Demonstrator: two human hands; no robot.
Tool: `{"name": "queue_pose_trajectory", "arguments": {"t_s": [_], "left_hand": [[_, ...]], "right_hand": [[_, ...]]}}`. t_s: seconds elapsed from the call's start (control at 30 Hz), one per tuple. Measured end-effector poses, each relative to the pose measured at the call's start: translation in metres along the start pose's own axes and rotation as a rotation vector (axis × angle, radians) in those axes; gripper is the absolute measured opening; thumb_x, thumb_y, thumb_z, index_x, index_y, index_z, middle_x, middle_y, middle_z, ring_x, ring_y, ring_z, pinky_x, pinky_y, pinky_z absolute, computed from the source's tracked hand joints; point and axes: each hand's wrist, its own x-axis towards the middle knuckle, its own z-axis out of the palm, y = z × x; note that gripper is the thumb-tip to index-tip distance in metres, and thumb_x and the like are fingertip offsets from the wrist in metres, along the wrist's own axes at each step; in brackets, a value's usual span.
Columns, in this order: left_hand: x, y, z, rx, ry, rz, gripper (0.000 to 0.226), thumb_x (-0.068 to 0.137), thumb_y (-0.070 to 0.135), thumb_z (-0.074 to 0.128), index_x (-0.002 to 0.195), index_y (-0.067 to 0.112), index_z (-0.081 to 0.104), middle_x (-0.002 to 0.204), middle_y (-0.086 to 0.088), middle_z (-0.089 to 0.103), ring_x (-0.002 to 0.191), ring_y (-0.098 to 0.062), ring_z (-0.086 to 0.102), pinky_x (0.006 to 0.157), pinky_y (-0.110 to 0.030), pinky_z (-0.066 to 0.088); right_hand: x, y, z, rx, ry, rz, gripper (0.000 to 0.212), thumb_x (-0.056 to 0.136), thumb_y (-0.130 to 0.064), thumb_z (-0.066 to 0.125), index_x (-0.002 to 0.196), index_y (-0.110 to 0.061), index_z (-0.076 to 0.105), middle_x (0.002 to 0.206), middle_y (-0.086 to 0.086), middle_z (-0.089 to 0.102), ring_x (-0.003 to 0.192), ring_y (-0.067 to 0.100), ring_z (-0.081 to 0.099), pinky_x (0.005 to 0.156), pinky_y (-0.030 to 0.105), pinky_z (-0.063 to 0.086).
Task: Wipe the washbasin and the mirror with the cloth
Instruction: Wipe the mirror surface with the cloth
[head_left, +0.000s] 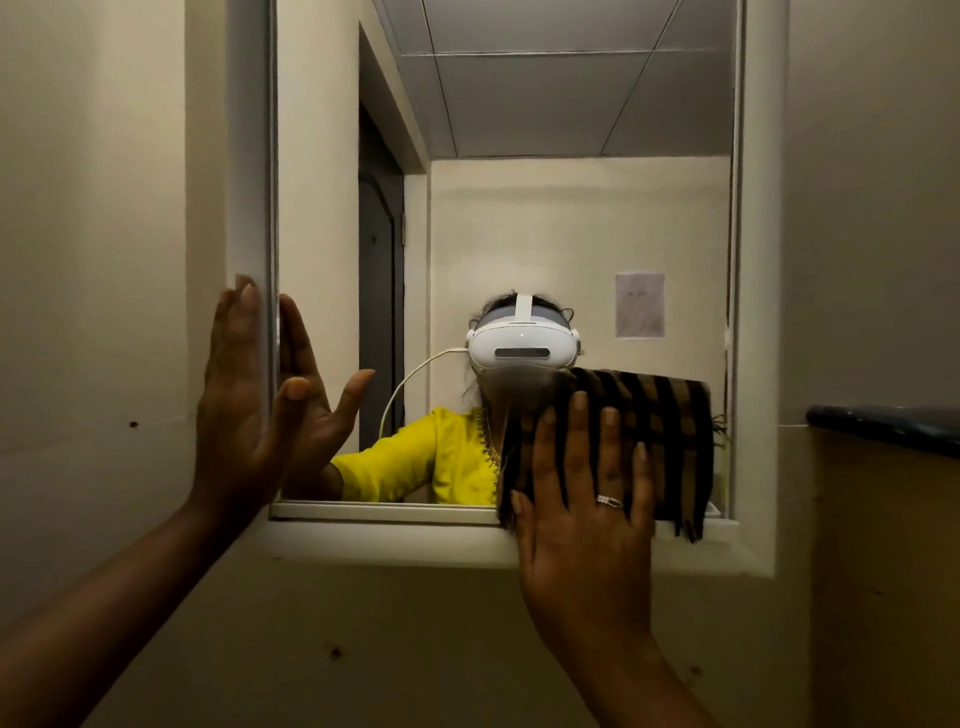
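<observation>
One cloth (670, 415) against mirror (571, 234); right hand (582, 519) pressing

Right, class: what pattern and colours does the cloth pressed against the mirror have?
The cloth is checked, black and tan, seen in the head view.

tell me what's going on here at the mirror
A person is wiping the mirror. The right hand presses a dark checked cloth flat against the lower right of the glass, and the cloth's fringe hangs over the bottom of the white frame. The left hand rests open against the frame's left side, as if to brace.
</observation>
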Motion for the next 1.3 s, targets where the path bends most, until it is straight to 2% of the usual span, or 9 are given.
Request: {"name": "queue_pose_trajectory", "arguments": {"t_s": [0.17, 0.33, 0.4, 0.57, 0.7, 0.8, 0.9, 1.03, 1.3], "left_hand": [[-0.005, 0.024, -0.011, -0.076, 0.002, -0.037, 0.098, 0.083, 0.075, 0.014, 0.140, -0.005, 0.015, 0.149, -0.015, 0.016, 0.140, -0.033, 0.015, 0.110, -0.054, 0.024], [-0.010, 0.014, -0.011, -0.157, -0.010, -0.024, 0.085, 0.087, 0.070, 0.015, 0.141, 0.005, 0.011, 0.151, -0.012, 0.016, 0.142, -0.027, 0.014, 0.112, -0.051, 0.023], [-0.010, 0.013, -0.010, -0.201, -0.012, -0.032, 0.081, 0.089, 0.066, 0.016, 0.141, 0.004, 0.012, 0.151, -0.014, 0.017, 0.142, -0.025, 0.015, 0.114, -0.045, 0.020], [-0.010, 0.008, -0.014, -0.306, -0.017, -0.076, 0.079, 0.092, 0.060, 0.017, 0.142, -0.001, 0.020, 0.151, -0.015, 0.021, 0.142, -0.017, 0.015, 0.116, -0.028, 0.016], [-0.009, 0.006, -0.021, -0.394, -0.033, -0.083, 0.074, 0.093, 0.058, 0.019, 0.140, 0.000, 0.023, 0.149, -0.015, 0.025, 0.141, -0.021, 0.020, 0.116, -0.032, 0.018], [-0.008, 0.005, -0.026, -0.445, -0.045, -0.104, 0.071, 0.093, 0.057, 0.020, 0.139, 0.003, 0.025, 0.149, -0.015, 0.028, 0.140, -0.021, 0.022, 0.115, -0.037, 0.021], [-0.009, 0.005, -0.027, -0.437, -0.046, -0.106, 0.068, 0.093, 0.056, 0.020, 0.138, 0.006, 0.025, 0.148, -0.012, 0.027, 0.140, -0.020, 0.022, 0.115, -0.033, 0.021], [-0.012, 0.005, -0.024, -0.399, -0.046, -0.105, 0.069, 0.092, 0.057, 0.019, 0.139, 0.006, 0.023, 0.147, -0.005, 0.025, 0.140, -0.018, 0.019, 0.115, -0.031, 0.020], [-0.016, 0.010, -0.016, -0.354, -0.029, -0.100, 0.078, 0.091, 0.059, 0.025, 0.140, -0.002, 0.021, 0.149, -0.012, 0.023, 0.141, -0.020, 0.014, 0.116, -0.030, 0.018]], "right_hand": [[0.001, -0.042, 0.006, 0.043, -0.013, -0.029, 0.056, 0.098, -0.037, 0.010, 0.146, -0.011, 0.018, 0.154, 0.012, 0.012, 0.142, 0.031, 0.008, 0.114, 0.047, 0.007], [0.004, -0.084, 0.012, 0.076, -0.004, -0.096, 0.056, 0.097, -0.037, 0.019, 0.146, -0.011, 0.018, 0.155, 0.012, 0.011, 0.142, 0.030, 0.008, 0.114, 0.047, 0.005], [0.005, -0.099, 0.014, 0.096, -0.016, -0.136, 0.061, 0.093, -0.039, 0.027, 0.146, -0.011, 0.017, 0.154, 0.010, 0.013, 0.142, 0.029, 0.007, 0.114, 0.046, 0.005], [0.006, -0.127, 0.019, 0.135, -0.040, -0.259, 0.068, 0.090, -0.047, 0.029, 0.147, -0.012, 0.015, 0.154, 0.009, 0.013, 0.143, 0.027, 0.007, 0.115, 0.044, 0.005], [0.006, -0.135, 0.020, 0.176, -0.022, -0.370, 0.064, 0.089, -0.041, 0.035, 0.144, -0.012, 0.025, 0.153, 0.009, 0.021, 0.142, 0.025, 0.015, 0.113, 0.042, 0.012], [0.003, -0.136, 0.022, 0.221, 0.039, -0.469, 0.052, 0.089, -0.023, 0.040, 0.140, -0.012, 0.037, 0.148, 0.010, 0.034, 0.139, 0.025, 0.028, 0.112, 0.041, 0.021], [0.002, -0.134, 0.022, 0.273, 0.118, -0.547, 0.040, 0.093, -0.012, 0.037, 0.130, -0.012, 0.051, 0.138, 0.010, 0.049, 0.131, 0.024, 0.043, 0.110, 0.039, 0.028], [0.002, -0.123, 0.018, 0.300, 0.152, -0.616, 0.032, 0.095, -0.015, 0.040, 0.116, -0.013, 0.064, 0.128, 0.009, 0.059, 0.121, 0.021, 0.054, 0.105, 0.036, 0.039], [-0.005, -0.079, 0.008, 0.253, 0.133, -0.673, 0.032, 0.098, -0.017, 0.037, 0.109, -0.014, 0.067, 0.124, 0.007, 0.062, 0.116, 0.019, 0.058, 0.101, 0.033, 0.040]]}}
